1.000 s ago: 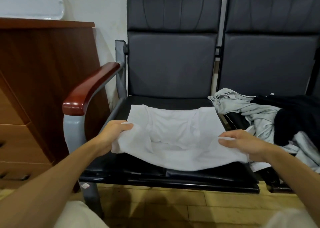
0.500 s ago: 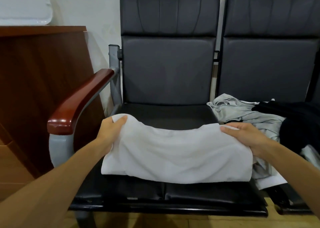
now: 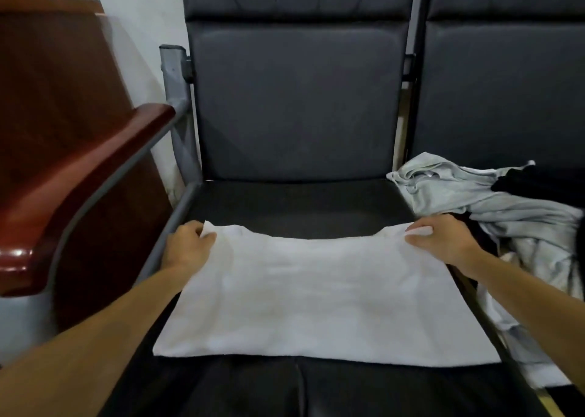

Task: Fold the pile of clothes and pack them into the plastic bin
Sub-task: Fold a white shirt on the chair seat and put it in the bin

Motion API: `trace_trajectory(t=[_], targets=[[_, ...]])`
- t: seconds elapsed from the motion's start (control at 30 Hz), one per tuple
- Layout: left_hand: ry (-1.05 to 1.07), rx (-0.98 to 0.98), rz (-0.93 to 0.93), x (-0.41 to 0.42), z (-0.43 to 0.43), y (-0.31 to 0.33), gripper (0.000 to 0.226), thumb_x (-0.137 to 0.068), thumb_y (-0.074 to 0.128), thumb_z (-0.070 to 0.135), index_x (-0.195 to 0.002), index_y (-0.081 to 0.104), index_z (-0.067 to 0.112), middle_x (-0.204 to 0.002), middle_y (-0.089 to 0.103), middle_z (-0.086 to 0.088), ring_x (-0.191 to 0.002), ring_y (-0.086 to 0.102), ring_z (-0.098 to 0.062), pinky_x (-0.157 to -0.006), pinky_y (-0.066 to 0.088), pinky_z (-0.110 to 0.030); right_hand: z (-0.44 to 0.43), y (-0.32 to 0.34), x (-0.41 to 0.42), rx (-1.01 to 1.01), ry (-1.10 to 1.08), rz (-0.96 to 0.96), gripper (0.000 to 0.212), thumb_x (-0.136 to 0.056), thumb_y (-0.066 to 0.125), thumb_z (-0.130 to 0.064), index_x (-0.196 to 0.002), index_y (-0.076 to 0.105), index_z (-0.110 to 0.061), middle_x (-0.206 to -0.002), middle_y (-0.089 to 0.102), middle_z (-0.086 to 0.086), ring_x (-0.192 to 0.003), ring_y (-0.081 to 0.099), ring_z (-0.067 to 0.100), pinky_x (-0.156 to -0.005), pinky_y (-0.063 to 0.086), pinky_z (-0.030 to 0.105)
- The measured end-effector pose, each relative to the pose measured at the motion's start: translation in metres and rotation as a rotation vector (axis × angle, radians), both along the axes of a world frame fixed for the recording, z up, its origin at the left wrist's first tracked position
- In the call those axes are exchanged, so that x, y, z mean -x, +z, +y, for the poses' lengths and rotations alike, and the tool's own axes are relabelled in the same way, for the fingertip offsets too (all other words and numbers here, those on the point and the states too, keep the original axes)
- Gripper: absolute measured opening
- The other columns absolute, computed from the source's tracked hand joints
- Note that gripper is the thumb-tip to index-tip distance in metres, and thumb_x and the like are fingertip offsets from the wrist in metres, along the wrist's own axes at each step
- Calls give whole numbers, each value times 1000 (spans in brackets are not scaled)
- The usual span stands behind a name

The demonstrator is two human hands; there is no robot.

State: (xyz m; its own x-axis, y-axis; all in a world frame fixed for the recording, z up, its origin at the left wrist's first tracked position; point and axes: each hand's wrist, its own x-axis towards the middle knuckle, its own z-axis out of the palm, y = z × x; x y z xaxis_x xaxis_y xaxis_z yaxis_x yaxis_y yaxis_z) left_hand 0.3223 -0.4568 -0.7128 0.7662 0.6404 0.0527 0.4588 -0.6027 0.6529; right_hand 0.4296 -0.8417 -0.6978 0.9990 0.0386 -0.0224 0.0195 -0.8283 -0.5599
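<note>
Head: left hand [image 3: 187, 247], right hand [image 3: 443, 242] pinch white garment [image 3: 316, 306] far corners.

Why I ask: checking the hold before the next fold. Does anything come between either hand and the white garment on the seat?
Nothing visible does. The left hand and right hand each pinch a far corner of the white garment; the grey clothes lie beside it, to the right.

A black padded chair [image 3: 297, 100] fills the centre, its twin [image 3: 506, 84] just to the right; glossy red-brown armrest [image 3: 95, 169] (grey metal frame [image 3: 176, 78] underneath), wooden cabinet [image 3: 57, 62] beside it, white wall [image 3: 142, 11] behind.
</note>
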Motion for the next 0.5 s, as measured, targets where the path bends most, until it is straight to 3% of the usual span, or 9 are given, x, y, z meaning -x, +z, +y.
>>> trace_trajectory(t=[0.1, 0.17, 0.3, 0.37, 0.5], targets=[[30, 47, -30, 3, -6, -3, 29, -92, 56, 11, -121, 58, 10, -113, 62, -15, -97, 61, -32, -82, 53, -39, 0, -5, 4, 114, -53, -97, 25, -85, 66, -12, -109, 68, -17, -113, 66, 9, -99, 60, 26, -84, 49, 32], [0, 25, 5, 11, -16, -3, 50, -90, 60, 10, -138, 43, 10, -135, 47, -14, -114, 54, -33, -94, 48, -42, 2, -7, 15, 251, -27, -181, 40, -84, 61, -6, -123, 60, -15, -126, 59, 10, -116, 51, 30, -99, 43, 39], [-174, -393, 68, 39, -43, 1, 80, -87, 66, 24, -150, 17, 15, -151, 14, -7, -139, 24, -28, -113, 25, -39, 25, -9, 55, 501, 177, -338, 53, -87, 58, -18, -138, 46, -21, -144, 41, 3, -135, 32, 24, -109, 22, 38], [-375, -494, 155, 55, -58, -3, 73, -91, 57, 32, -151, 15, 21, -157, 7, -4, -144, 12, -24, -117, 15, -37, 35, -12, 72, 594, 336, -279, 54, -95, 51, -32, -146, 34, -25, -156, 25, -1, -144, 19, 19, -116, 11, 36], [-722, -434, 461, 81, -76, -17, 55, -101, 31, 38, -153, 14, 29, -161, -4, 4, -148, -5, -19, -118, -1, -34, 39, -21, 90, 559, 511, 75, 63, -97, 33, -56, -152, 22, -27, -162, 6, -5, -149, 2, 15, -120, 3, 33]])
